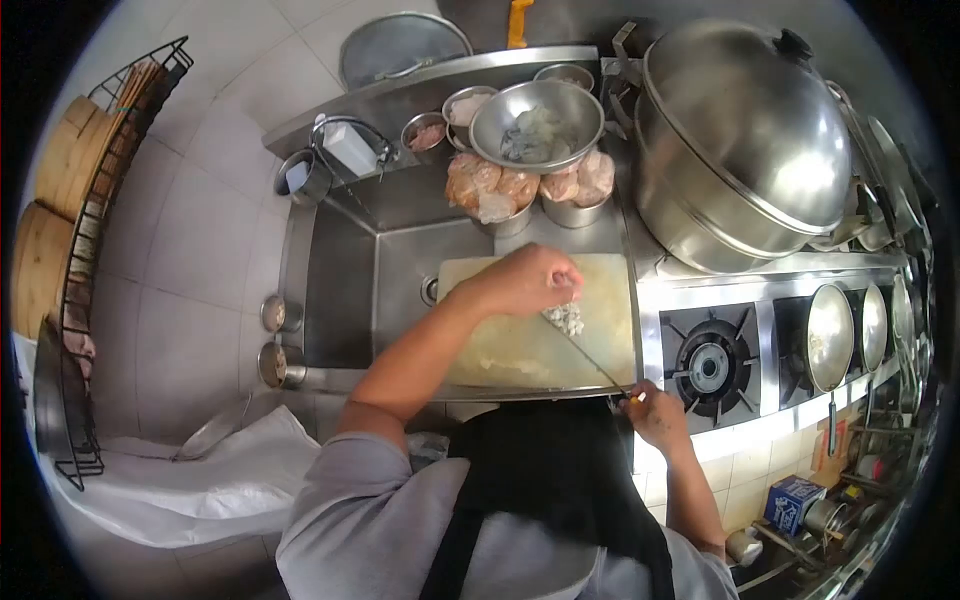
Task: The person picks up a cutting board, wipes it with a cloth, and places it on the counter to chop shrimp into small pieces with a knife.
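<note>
My right hand [655, 414] is wrapped around the yellowish handle of a knife at the near right corner of the cutting board [500, 345]. The thin knife blade [590, 357] slants across the board, its far end close to my left hand. Over the board, my left hand [538, 277] is closed with fingers curled together; whatever they hold, if anything, is hidden. Small chopped whitish pieces [567, 318] lie in a heap just below the left fingers, beside the blade. Wet smears mark the board's near part.
Behind the board, a steel bowl [537, 97] of greyish pieces rests above pots heaped with bagged pinkish food [490, 185]. A sink [340, 290] lies left. To the right stand a large lidded steamer pot [740, 140], a gas burner [709, 365] and a pan [830, 338].
</note>
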`<action>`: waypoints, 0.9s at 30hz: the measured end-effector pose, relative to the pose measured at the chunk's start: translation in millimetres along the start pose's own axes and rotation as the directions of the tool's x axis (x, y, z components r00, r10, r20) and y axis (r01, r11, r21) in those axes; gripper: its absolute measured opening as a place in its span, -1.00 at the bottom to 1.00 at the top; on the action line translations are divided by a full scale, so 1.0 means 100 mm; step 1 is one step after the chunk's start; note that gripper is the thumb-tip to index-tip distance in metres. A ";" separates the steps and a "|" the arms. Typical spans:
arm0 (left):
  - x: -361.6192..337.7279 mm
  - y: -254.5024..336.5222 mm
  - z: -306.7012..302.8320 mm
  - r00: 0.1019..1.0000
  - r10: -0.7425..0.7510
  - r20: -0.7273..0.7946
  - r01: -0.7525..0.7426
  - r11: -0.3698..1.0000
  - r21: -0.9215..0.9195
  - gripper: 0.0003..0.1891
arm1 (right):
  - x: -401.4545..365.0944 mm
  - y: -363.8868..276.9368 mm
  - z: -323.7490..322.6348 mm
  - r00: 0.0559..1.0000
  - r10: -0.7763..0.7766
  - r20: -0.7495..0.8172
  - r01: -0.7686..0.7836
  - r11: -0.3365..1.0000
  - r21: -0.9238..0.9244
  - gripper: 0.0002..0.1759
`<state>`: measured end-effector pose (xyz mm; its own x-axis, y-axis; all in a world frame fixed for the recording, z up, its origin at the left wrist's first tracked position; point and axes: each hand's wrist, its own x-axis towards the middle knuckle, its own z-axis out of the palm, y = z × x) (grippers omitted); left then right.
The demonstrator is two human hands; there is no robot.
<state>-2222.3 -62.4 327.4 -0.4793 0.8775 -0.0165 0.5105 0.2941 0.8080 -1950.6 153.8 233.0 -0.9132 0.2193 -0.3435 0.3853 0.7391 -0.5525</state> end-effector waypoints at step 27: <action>2.22 -0.96 -1.28 0.967 -0.024 -0.255 0.217 0.603 0.767 -0.73 | -0.11 -0.30 0.17 1.000 0.030 -0.010 -0.031 0.998 -0.062 -0.62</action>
<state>-2468.8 55.6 321.1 -0.6575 0.7447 0.1150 0.7517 0.6587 0.0320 -1950.0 118.7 240.7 -0.9025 0.2476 -0.3525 0.4040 0.7703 -0.4934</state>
